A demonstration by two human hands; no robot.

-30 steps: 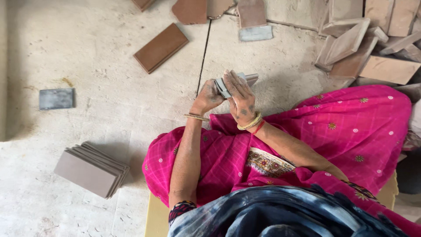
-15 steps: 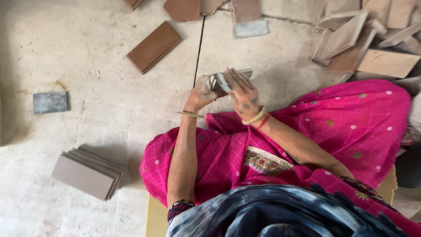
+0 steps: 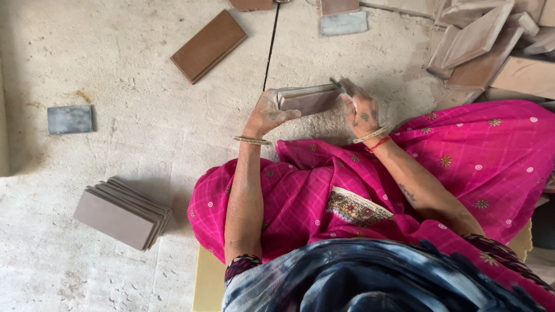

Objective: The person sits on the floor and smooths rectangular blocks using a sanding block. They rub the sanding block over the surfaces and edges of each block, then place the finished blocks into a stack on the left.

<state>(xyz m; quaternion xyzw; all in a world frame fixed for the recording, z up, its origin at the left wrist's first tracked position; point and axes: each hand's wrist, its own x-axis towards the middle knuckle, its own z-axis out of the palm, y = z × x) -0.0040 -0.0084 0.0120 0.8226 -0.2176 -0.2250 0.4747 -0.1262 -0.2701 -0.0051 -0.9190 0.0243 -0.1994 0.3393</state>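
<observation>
Fingers of the left hand (image 3: 267,114) are curled round one end of a small grey-brown tile (image 3: 307,99), the thumb lying along its lower edge, so that this grip is closed on the tile. The tile is held level above the lap, just over the concrete floor (image 3: 115,69). The right hand (image 3: 359,108) is set against the tile's other end, fingers bent, and a thin dark tool or scrap is seen at its fingertips; whether that hand clasps the tile or merely presses it cannot be told. Both hands are smeared with pale dust, and bangles (image 3: 252,140) are worn at each wrist.

No packages, labels or signs are seen.

A neat stack of grey tiles (image 3: 122,212) is laid on the floor to the left, well apart from the hands. A single brown tile (image 3: 208,45) lies flat further up, and a small blue-grey block (image 3: 70,119) rests near the left edge. A loose heap of brown tiles (image 3: 491,46) is piled at the upper right. A dark line (image 3: 270,43) runs across the floor towards the hands. The lap is covered by bright pink cloth (image 3: 462,156).
</observation>
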